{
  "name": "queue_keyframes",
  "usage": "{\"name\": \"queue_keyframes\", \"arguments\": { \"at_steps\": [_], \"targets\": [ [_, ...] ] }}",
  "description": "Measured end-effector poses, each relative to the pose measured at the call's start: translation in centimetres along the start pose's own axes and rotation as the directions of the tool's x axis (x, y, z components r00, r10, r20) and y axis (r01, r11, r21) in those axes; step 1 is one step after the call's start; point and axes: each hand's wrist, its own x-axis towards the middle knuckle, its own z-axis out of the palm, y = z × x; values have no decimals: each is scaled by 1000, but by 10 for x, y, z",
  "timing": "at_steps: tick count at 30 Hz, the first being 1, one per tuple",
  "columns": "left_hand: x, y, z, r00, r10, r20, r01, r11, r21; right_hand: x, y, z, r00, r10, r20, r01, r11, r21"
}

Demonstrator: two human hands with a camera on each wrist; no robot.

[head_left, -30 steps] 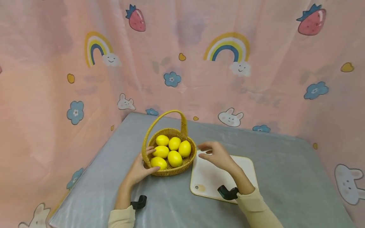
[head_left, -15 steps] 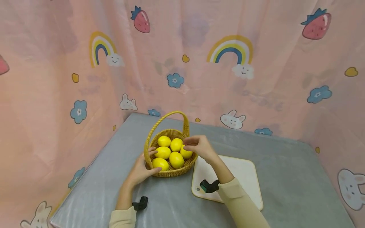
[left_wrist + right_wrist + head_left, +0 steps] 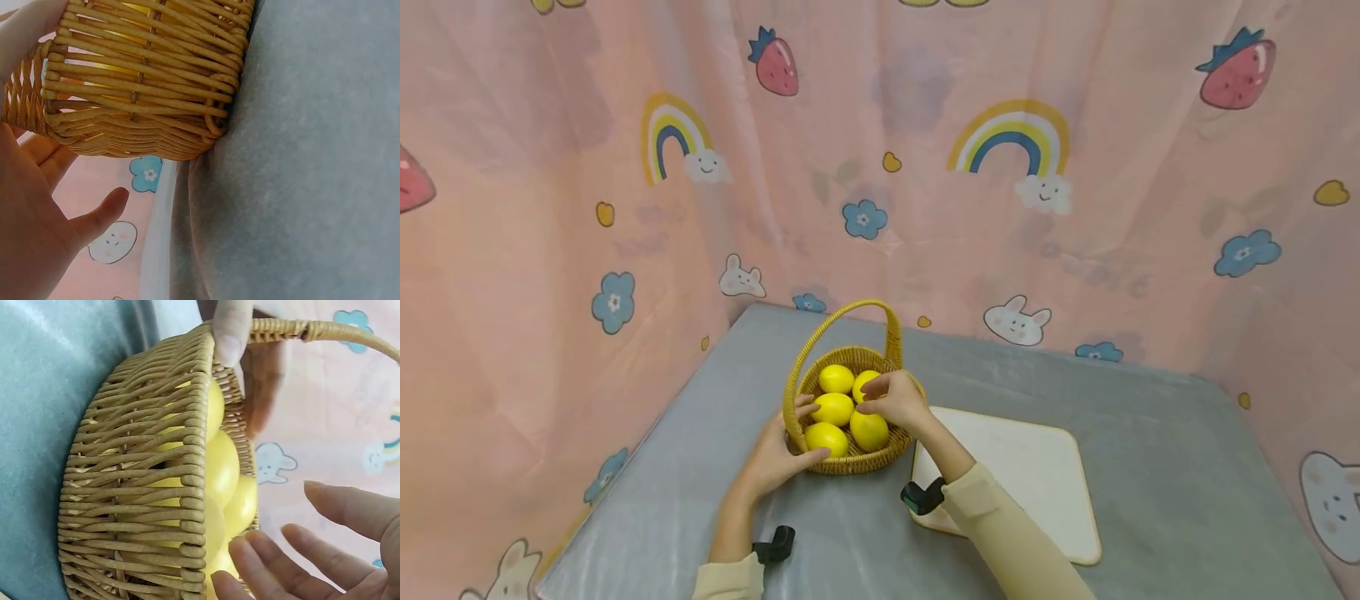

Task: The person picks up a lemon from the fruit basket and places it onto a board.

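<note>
A woven yellow-brown basket (image 3: 854,465) with a tall arched handle holds several yellow lemons (image 3: 827,439). My left hand (image 3: 771,457) grips the basket's left side near the foot of the handle, its thumb over the front rim. In the left wrist view, part of that hand (image 3: 31,219) appears beside the wicker wall, one finger sticking out. My right hand (image 3: 898,402) reaches over the basket's right rim and hides part of the lemons. From the right wrist, its fingers (image 3: 256,565) look spread beside the lemons, and I see none gripped.
A white cutting board (image 3: 1015,475) with a tan edge lies right of the basket, partly under my right forearm. The table (image 3: 1165,467) has a grey cover. A pink printed curtain (image 3: 925,200) hangs behind it. Black wrist cameras (image 3: 922,497) sit on both wrists.
My right hand has moved left from above the cutting board to over the lemons in the basket. The left hand keeps its hold on the basket. The head view has shifted slightly.
</note>
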Motion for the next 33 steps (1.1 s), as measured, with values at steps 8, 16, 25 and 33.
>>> {"name": "queue_keyframes", "arguments": {
  "at_steps": [8, 16, 25, 33],
  "targets": [
    [3, -25, 0, 1000, -14, -5, 14, 1000, -16, 16, -13, -1, 987, 37, 159, -6, 981, -192],
    [1, -27, -1, 1000, -15, 1, 15, 1000, -13, 23, -13, 8, 967, 62, 248, 6, 965, -263],
    [-3, -27, 1, 1000, -27, -6, 27, 999, -38, 27, -6, 18, 907, 89, 412, 65, 937, -344],
    [0, -29, -1, 999, -41, -7, 41, 998, -44, 33, -13, 10, 845, 98, 525, 110, 930, -351]
  ]
}}
